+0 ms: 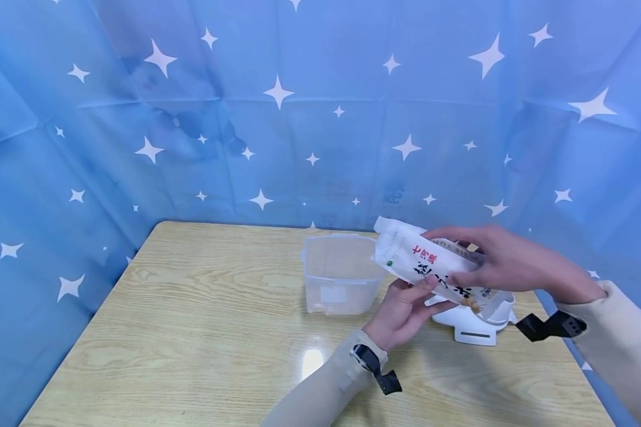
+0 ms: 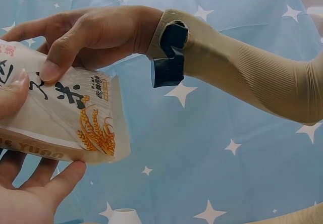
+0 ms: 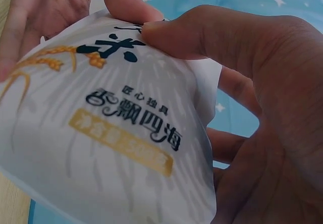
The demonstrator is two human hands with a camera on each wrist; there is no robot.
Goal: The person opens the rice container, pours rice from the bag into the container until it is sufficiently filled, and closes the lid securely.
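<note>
A white bag of rice [image 1: 403,252] with red and black lettering is held in the air at the right of the table, tilted. My left hand [image 1: 406,311] grips it from below, thumb on the printed front and fingers beneath. From above, my right hand [image 1: 513,264] holds the upper side, its thumb pressing the front. In the right wrist view, the bag's printed face [image 3: 111,113] bulges near the camera. Under the bag stands a white plastic part [image 1: 475,332] with a slotted tab, mostly covered by the bag.
A clear plastic container [image 1: 336,293], with no lid on it, stands left of the bag near the table's back edge. The wooden table [image 1: 192,332] spreads out to the left. A blue star-patterned curtain [image 1: 320,130] hangs behind and on both sides.
</note>
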